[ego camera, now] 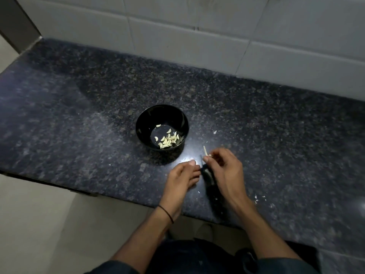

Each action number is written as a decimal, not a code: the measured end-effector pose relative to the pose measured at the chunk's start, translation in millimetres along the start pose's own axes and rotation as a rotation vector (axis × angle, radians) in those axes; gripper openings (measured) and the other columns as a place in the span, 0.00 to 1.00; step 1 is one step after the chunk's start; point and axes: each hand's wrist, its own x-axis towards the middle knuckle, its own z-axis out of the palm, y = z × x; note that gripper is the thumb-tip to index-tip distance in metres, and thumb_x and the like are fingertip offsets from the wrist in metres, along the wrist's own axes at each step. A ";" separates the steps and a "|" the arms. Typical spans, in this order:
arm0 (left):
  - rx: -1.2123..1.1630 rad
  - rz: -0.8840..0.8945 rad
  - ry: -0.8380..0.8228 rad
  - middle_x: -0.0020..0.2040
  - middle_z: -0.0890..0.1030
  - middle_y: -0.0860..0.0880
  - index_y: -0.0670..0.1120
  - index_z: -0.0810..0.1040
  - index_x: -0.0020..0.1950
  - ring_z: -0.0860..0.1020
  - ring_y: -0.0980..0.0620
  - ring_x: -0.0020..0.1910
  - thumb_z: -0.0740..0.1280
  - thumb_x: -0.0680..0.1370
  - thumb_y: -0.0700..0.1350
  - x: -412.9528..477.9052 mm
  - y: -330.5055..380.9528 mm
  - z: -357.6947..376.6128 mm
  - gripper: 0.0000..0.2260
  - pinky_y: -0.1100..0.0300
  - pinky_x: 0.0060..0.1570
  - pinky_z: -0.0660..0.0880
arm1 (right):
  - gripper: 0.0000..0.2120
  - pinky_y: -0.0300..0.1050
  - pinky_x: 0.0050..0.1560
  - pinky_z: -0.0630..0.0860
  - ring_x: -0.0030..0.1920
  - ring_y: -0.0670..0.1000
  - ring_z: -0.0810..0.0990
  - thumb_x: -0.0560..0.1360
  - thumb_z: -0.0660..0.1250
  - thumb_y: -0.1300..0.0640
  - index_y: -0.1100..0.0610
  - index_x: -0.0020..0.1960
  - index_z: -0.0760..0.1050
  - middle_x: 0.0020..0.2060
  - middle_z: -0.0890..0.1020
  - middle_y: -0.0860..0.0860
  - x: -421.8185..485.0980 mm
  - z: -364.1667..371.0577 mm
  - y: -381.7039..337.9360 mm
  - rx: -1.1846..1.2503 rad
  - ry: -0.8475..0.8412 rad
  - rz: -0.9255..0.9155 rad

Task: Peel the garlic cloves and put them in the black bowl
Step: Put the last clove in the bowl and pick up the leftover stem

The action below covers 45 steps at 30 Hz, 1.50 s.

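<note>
— What are the fingers doing?
— The right hand (224, 168) pinches a small pale garlic piece with a thin stalk (205, 151) in curled fingers. The left hand (182, 175) has its fingers nearly straight, gripping nothing visible. Under the right hand lies a long dark object (210, 179); I cannot tell what it is.
— And the cloves?
— On the speckled dark stone worktop (79, 125), just beyond the hands, the round black bowl (143, 123) holds peeled pale garlic cloves (167, 140). White peel scraps (256, 198) lie near the front edge.

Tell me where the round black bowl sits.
Head view: the round black bowl stands on the dark speckled stone counter, centre, just beyond the left hand.
</note>
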 end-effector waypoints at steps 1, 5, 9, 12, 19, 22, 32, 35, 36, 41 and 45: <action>-0.102 -0.049 -0.048 0.52 0.86 0.43 0.41 0.81 0.55 0.84 0.49 0.53 0.62 0.84 0.49 0.6 3.5 5.3 0.13 0.56 0.58 0.78 | 0.03 0.35 0.46 0.74 0.44 0.45 0.80 0.75 0.74 0.59 0.55 0.46 0.81 0.42 0.81 0.47 -7.2 -0.6 -8.1 0.028 -0.023 -0.035; -0.328 -0.100 -0.098 0.47 0.86 0.41 0.37 0.82 0.52 0.84 0.49 0.46 0.58 0.86 0.44 5.2 13.5 18.5 0.16 0.59 0.48 0.81 | 0.11 0.38 0.56 0.76 0.53 0.45 0.81 0.73 0.74 0.65 0.57 0.54 0.83 0.50 0.83 0.46 -30.1 2.2 -20.5 0.043 -0.152 -0.125; -0.293 -0.145 -0.100 0.53 0.84 0.35 0.31 0.80 0.56 0.84 0.43 0.51 0.57 0.84 0.40 8.3 4.9 19.4 0.15 0.59 0.46 0.81 | 0.14 0.41 0.60 0.76 0.57 0.46 0.82 0.72 0.76 0.65 0.57 0.57 0.83 0.53 0.83 0.46 -46.1 0.5 -10.6 0.090 -0.147 -0.068; -0.310 -0.190 -0.155 0.54 0.84 0.35 0.31 0.78 0.58 0.84 0.42 0.53 0.56 0.83 0.38 2.8 -3.2 7.0 0.14 0.58 0.51 0.82 | 0.08 0.41 0.55 0.79 0.51 0.49 0.84 0.74 0.74 0.64 0.58 0.53 0.84 0.49 0.86 0.51 -53.0 -18.7 -1.6 0.383 -0.008 0.151; -0.224 -0.326 -0.304 0.57 0.81 0.31 0.30 0.77 0.58 0.82 0.37 0.57 0.56 0.79 0.36 -53.0 -29.7 -16.1 0.15 0.55 0.54 0.80 | 0.16 0.46 0.48 0.78 0.41 0.51 0.80 0.82 0.64 0.49 0.58 0.47 0.84 0.40 0.85 0.51 -41.0 -87.5 70.8 0.436 0.360 0.322; -0.224 -0.469 -0.271 0.57 0.81 0.30 0.31 0.79 0.56 0.82 0.36 0.57 0.59 0.81 0.50 -71.9 -47.5 -14.7 0.22 0.55 0.52 0.81 | 0.19 0.52 0.51 0.79 0.44 0.51 0.82 0.85 0.60 0.48 0.60 0.49 0.83 0.43 0.85 0.53 -37.6 -108.6 100.2 0.321 0.368 0.285; -0.117 -0.618 -0.146 0.57 0.80 0.28 0.27 0.76 0.61 0.81 0.35 0.59 0.48 0.68 0.81 -67.9 -97.2 -1.3 0.57 0.47 0.60 0.79 | 0.16 0.45 0.51 0.77 0.49 0.51 0.82 0.85 0.58 0.50 0.54 0.50 0.82 0.46 0.83 0.54 -64.6 -53.9 89.6 0.287 0.180 0.072; -0.123 -0.571 -0.153 0.59 0.80 0.29 0.34 0.74 0.66 0.81 0.35 0.60 0.45 0.68 0.82 -55.8 -93.6 4.7 0.55 0.43 0.65 0.76 | 0.16 0.42 0.49 0.78 0.48 0.51 0.83 0.85 0.57 0.53 0.58 0.51 0.82 0.46 0.84 0.54 -78.7 -31.1 71.4 0.376 0.081 0.075; -0.150 -0.556 -0.156 0.61 0.80 0.31 0.37 0.74 0.67 0.80 0.35 0.61 0.44 0.69 0.81 -52.8 -92.3 6.0 0.53 0.42 0.66 0.74 | 0.17 0.42 0.50 0.78 0.48 0.51 0.84 0.86 0.57 0.53 0.58 0.51 0.82 0.46 0.84 0.53 -84.1 -23.2 66.0 0.411 0.033 0.092; -0.221 -0.564 -0.167 0.63 0.79 0.32 0.39 0.75 0.69 0.81 0.38 0.61 0.44 0.68 0.82 -46.7 -92.4 1.8 0.54 0.43 0.65 0.74 | 0.26 0.50 0.50 0.80 0.45 0.56 0.84 0.85 0.55 0.44 0.63 0.49 0.83 0.45 0.86 0.58 -88.2 1.8 45.6 0.674 -0.153 0.315; -0.200 -0.611 -0.201 0.59 0.78 0.26 0.39 0.66 0.76 0.80 0.32 0.59 0.42 0.64 0.84 -45.1 -89.2 0.0 0.58 0.49 0.54 0.82 | 0.31 0.54 0.45 0.79 0.40 0.59 0.83 0.83 0.53 0.40 0.64 0.48 0.83 0.41 0.86 0.60 -36.1 -38.6 63.8 0.668 0.043 0.300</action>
